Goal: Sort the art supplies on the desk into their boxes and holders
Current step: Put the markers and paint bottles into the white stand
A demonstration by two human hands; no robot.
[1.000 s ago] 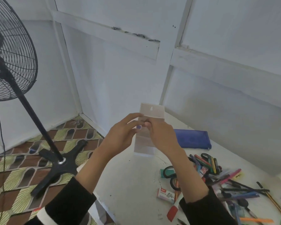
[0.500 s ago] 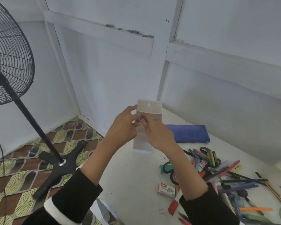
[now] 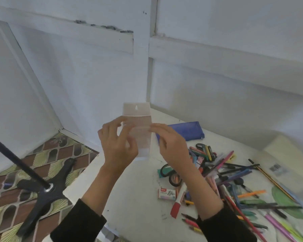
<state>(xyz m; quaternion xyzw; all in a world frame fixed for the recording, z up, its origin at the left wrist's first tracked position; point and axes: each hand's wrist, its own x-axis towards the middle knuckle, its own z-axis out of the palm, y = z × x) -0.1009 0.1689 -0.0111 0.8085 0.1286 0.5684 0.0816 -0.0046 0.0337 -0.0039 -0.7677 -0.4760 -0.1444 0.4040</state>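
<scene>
Clear pouch held upright over the desk, just left of the blue case. L hand grip pinches its left edge, fingers fanned; R hand pinches the right edge, both forearms raised.

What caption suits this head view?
The left hand and right hand pinch a clear plastic hang-hole pouch above a white desk littered with coloured pens.

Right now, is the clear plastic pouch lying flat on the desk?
No, the clear plastic pouch is held upright above the desk, pinched between the left hand and the right hand.
</scene>
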